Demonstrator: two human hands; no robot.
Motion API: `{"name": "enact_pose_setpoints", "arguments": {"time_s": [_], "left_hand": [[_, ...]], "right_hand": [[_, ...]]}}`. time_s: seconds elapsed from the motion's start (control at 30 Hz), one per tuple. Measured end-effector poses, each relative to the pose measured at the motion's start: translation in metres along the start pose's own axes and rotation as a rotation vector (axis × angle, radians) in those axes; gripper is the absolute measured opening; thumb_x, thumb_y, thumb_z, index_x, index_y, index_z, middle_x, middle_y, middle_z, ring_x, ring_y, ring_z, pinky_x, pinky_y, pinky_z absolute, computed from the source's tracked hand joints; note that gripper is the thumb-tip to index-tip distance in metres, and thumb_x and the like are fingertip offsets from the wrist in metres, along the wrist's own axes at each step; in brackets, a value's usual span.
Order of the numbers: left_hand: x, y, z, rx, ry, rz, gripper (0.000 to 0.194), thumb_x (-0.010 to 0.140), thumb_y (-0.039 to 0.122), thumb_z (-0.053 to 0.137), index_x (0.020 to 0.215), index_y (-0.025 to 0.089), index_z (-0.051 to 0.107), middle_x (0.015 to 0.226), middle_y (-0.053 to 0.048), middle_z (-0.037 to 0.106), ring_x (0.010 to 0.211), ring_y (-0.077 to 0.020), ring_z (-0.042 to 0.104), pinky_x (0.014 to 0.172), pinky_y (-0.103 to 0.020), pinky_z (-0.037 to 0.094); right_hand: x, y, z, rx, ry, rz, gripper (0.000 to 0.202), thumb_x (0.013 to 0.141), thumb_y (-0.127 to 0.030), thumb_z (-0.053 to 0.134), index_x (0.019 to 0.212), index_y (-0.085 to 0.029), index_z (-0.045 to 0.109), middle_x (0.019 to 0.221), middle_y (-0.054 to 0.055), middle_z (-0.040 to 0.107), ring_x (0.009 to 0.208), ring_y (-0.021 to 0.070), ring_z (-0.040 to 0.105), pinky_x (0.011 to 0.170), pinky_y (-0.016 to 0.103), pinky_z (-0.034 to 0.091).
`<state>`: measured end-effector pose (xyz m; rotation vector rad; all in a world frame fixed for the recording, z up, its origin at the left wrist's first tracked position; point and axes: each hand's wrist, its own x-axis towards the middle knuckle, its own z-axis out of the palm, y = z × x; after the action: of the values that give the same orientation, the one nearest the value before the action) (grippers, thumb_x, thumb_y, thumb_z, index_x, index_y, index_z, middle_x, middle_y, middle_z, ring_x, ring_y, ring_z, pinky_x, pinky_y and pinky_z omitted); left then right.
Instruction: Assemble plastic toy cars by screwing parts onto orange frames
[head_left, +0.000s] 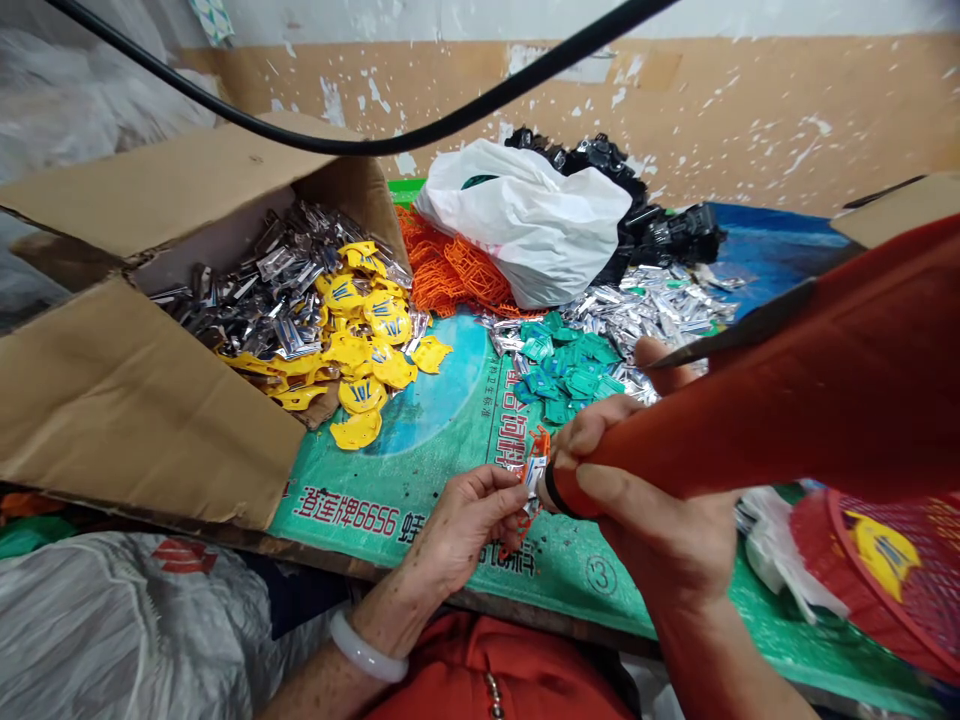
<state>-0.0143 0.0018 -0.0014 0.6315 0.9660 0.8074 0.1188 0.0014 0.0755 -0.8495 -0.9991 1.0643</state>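
Note:
My left hand, with a white bangle at the wrist, pinches a small orange plastic piece bearing a silvery part. My right hand is wrapped round the front of a large red tool with a black ring near its narrow end. That end points left and meets the silvery part, or comes very close; the exact contact cannot be made out. Just beyond my hands lies a heap of green plastic pieces. Small silvery parts are spread behind it.
A cardboard box lies open at left, spilling yellow plastic pieces and dark silvery parts. Behind are a white bag, orange pieces and black pieces. A red basket stands at right. A black cable hangs across the top.

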Motion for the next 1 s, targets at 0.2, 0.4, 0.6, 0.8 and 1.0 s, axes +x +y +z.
{"name": "enact_pose_setpoints", "arguments": {"time_s": [0.2,0.4,0.6,0.8,1.0], "left_hand": [[0.002,-0.005,0.004,0.068,0.023,0.046,0.033,0.063,0.042,0.076,0.067,0.014,0.059,0.05,0.005,0.054,0.039,-0.0063,0.046,0.04,-0.019,0.036],[0.005,-0.005,0.011,0.157,0.079,0.054,0.025,0.066,0.038,0.07,0.064,0.016,0.058,0.044,0.008,0.047,0.037,-0.0068,0.042,0.038,-0.02,0.031],[0.005,0.0,0.014,0.281,0.102,0.053,0.022,0.067,0.036,0.066,0.06,0.018,0.055,0.045,0.007,0.049,0.038,-0.0072,0.041,0.038,-0.02,0.032],[0.011,-0.004,0.01,0.404,0.18,0.111,0.018,0.078,0.033,0.052,0.066,0.02,0.052,0.044,0.007,0.047,0.035,-0.009,0.039,0.037,-0.021,0.03],[-0.001,-0.002,-0.005,0.757,0.279,0.457,0.014,0.079,0.014,0.05,0.077,0.02,0.063,0.077,-0.003,0.063,0.072,-0.0167,0.058,0.067,-0.027,0.044]], "right_hand": [[0.0,0.0,-0.01,-0.199,-0.089,0.017,0.019,0.063,-0.015,0.076,0.072,-0.022,0.062,0.07,-0.001,0.062,0.066,0.0172,0.061,0.066,0.038,0.054],[-0.003,0.01,-0.019,-0.259,-0.036,-0.056,0.032,0.061,-0.018,0.078,0.088,-0.024,0.062,0.07,-0.001,0.062,0.066,0.0186,0.061,0.063,0.039,0.056],[-0.01,0.016,-0.017,-0.254,-0.025,-0.051,0.018,0.066,-0.017,0.073,0.078,-0.023,0.061,0.07,-0.001,0.06,0.07,0.0179,0.06,0.066,0.038,0.055],[-0.014,0.021,-0.015,-0.202,0.022,-0.043,0.026,0.067,-0.017,0.073,0.089,-0.023,0.061,0.071,-0.002,0.059,0.067,0.0165,0.059,0.069,0.039,0.053],[-0.009,0.011,-0.02,-0.086,0.07,-0.024,0.061,0.066,-0.018,0.075,0.12,-0.03,0.05,0.072,-0.004,0.06,0.062,0.0151,0.058,0.065,0.036,0.052]]}}
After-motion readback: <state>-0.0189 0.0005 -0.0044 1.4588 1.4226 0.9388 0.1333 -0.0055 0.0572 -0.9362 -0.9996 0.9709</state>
